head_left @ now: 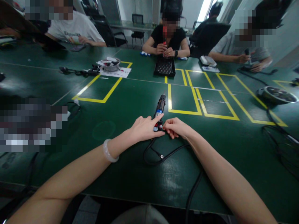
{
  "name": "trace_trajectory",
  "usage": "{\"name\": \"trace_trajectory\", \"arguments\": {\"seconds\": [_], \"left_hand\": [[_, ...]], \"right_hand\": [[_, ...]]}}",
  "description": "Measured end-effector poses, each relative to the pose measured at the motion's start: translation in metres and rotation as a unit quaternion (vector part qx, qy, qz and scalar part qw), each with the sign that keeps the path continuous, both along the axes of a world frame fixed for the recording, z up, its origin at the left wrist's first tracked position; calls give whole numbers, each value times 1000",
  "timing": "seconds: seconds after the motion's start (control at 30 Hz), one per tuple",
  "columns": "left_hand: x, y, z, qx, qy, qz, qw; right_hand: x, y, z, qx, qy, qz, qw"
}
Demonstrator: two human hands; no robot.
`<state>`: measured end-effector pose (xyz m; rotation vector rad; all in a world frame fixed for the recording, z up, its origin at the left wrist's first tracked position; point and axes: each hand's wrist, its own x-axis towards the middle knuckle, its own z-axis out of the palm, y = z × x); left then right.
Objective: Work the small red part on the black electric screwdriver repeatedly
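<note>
On the green table in front of me lies a slim, dark, cylindrical power tool [160, 105], with a blue and silver band and a thin tip pointing away. My left hand [147, 128] steadies its near end, index finger and thumb spread around it. Small red, black and white parts [159, 126] show there between the fingers. The fingers of my right hand [174, 127] are closed in a pinch at those parts; what they grip is too small to make out. A black cable [149, 161] loops below the hands, beside a thin wire ending in a ring terminal [162, 156].
Yellow tape outlines [184, 111] mark the table. Further off stand a black tray [164, 67], a metal bowl [111, 64] on paper, and a round metal-rimmed object [279, 95] with cables at right. Several people sit around the table. A blurred-out patch [32, 124] covers something at left.
</note>
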<state>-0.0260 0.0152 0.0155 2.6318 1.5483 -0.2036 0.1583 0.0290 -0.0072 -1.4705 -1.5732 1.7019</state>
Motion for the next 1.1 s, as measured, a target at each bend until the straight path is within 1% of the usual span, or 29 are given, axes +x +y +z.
{"name": "trace_trajectory", "arguments": {"seconds": [0.13, 0.27, 0.47, 0.6, 0.7, 0.8, 0.87, 1.0, 1.1], "left_hand": [[1, -1, -1, 9, -4, 3, 1000], [4, -3, -2, 24, -8, 9, 1000], [11, -5, -5, 37, -11, 40, 998], [11, -6, -6, 46, -10, 49, 998], [6, -4, -6, 58, -7, 44, 997], [-1, -2, -5, 63, 6, 40, 997], [-8, 0, -3, 63, 17, 43, 997], [-32, 9, 2, 49, 45, 69, 995], [-59, 21, 4, 43, 67, 94, 992]], "right_hand": [[-2, -1, 2, 7, -12, 6, 1000], [-2, 0, 0, 8, -4, 4, 1000], [0, 0, -3, 14, -2, 10, 1000], [0, -1, -3, 28, -2, 16, 999], [2, 1, -8, 61, 3, -8, 998], [4, 5, -14, 144, 16, -36, 989], [6, 8, -18, 176, 14, -46, 983], [8, 10, -19, 175, 6, -40, 984], [9, 9, -18, 171, 6, -39, 984]]}}
